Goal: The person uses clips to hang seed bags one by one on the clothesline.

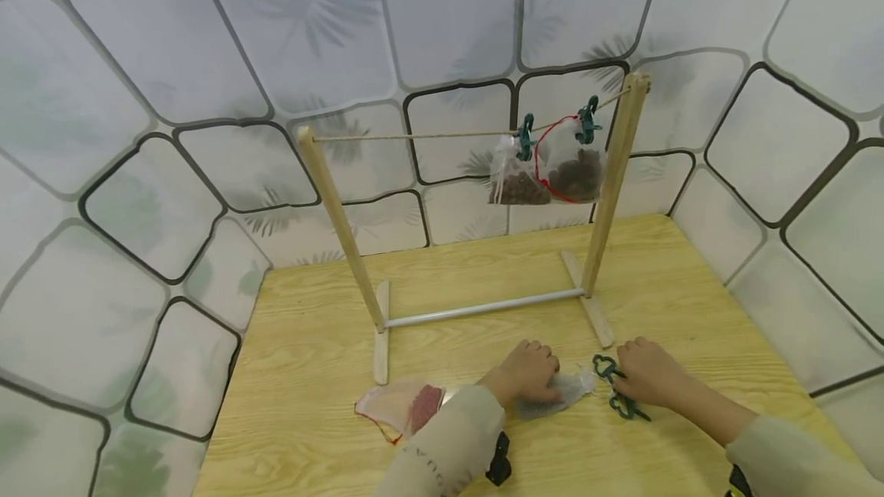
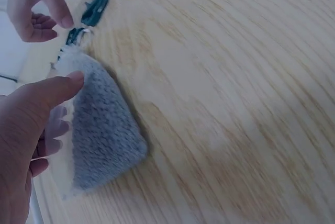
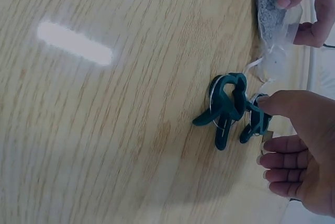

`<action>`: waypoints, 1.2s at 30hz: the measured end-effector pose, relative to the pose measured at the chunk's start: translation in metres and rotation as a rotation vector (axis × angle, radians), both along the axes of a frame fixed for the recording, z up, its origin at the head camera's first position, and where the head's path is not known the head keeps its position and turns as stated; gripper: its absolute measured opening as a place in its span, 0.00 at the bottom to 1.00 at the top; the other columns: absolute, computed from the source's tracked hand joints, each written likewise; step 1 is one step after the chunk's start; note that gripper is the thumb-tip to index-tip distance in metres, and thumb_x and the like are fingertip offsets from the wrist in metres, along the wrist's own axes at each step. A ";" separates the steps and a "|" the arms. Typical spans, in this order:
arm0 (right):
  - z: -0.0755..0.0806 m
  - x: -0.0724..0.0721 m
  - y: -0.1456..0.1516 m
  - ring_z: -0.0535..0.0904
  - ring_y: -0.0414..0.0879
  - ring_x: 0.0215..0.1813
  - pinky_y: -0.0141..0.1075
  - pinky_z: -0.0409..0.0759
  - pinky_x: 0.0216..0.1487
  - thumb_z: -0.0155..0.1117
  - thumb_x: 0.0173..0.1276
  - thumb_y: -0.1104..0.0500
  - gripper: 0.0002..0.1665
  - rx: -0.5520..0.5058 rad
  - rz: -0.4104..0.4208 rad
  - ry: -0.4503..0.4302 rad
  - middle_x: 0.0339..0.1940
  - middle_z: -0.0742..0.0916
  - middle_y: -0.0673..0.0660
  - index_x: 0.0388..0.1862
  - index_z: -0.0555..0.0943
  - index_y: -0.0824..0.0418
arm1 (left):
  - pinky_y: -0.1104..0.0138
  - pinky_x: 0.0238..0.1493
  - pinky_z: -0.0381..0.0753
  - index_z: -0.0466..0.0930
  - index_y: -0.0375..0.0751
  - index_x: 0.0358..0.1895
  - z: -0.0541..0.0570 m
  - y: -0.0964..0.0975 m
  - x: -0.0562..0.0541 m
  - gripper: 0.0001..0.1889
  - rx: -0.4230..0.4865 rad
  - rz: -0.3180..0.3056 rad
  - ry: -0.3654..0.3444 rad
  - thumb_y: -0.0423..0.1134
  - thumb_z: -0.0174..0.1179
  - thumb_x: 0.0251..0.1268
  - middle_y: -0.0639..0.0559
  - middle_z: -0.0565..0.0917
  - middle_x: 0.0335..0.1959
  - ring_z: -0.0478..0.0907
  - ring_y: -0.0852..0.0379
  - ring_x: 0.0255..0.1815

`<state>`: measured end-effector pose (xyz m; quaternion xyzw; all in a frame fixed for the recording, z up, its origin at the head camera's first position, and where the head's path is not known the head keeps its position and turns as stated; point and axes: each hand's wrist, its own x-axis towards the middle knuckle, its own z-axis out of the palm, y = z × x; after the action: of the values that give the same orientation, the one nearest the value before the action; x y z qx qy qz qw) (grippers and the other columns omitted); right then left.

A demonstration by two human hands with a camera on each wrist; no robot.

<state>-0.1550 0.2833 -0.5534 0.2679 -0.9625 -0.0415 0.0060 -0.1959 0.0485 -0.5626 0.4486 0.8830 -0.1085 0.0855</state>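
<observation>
My left hand (image 1: pixel 532 373) pinches a small sheer drawstring pouch (image 2: pixel 107 130) with grey, grainy-looking filling. The thumb lies over the pouch, and the fingers show through its clear side. The gathered neck (image 3: pixel 273 63) of the pouch points toward my right hand (image 1: pixel 652 374). That hand hovers over two dark green spring clamps. Its thumb reaches the handle of the closer clamp (image 3: pixel 256 119), while the other fingers are spread below it, not wrapped round anything. The second clamp (image 3: pixel 225 103) lies on the table just beside the first.
A wooden frame (image 1: pixel 608 190) with a string stands behind the hands. Two pouches with dark brown filling (image 1: pixel 521 184) hang on the string by green clamps (image 1: pixel 525 136), toward its right end. A pouch with reddish contents (image 1: pixel 426 409) and red trim lies beside my left sleeve.
</observation>
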 end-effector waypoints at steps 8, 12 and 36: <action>-0.012 -0.006 -0.009 0.73 0.51 0.27 0.43 0.75 0.30 0.67 0.49 0.58 0.16 0.001 -0.051 -0.070 0.23 0.78 0.59 0.29 0.77 0.70 | 0.72 0.38 0.65 0.78 0.57 0.49 -0.009 -0.014 0.000 0.24 0.023 0.024 -0.010 0.68 0.51 0.59 0.62 0.76 0.40 0.68 0.65 0.37; -0.013 -0.011 -0.013 0.75 0.53 0.30 0.44 0.77 0.33 0.67 0.49 0.61 0.16 0.003 -0.060 -0.098 0.27 0.80 0.61 0.32 0.77 0.71 | 0.72 0.39 0.66 0.79 0.56 0.48 -0.012 -0.020 0.001 0.25 0.028 0.051 -0.023 0.68 0.50 0.60 0.62 0.77 0.39 0.69 0.65 0.36; -0.016 -0.039 -0.025 0.74 0.50 0.29 0.40 0.76 0.32 0.69 0.45 0.64 0.12 -0.068 0.055 -0.100 0.26 0.80 0.56 0.30 0.78 0.65 | 0.75 0.25 0.67 0.76 0.48 0.19 -0.023 -0.093 0.016 0.19 0.363 0.218 -0.182 0.54 0.55 0.65 0.61 0.73 0.16 0.67 0.66 0.19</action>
<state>-0.1943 0.2582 -0.5692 0.2957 -0.9548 0.0050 -0.0317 -0.1803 -0.0448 -0.5852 0.3663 0.9200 0.1028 0.0940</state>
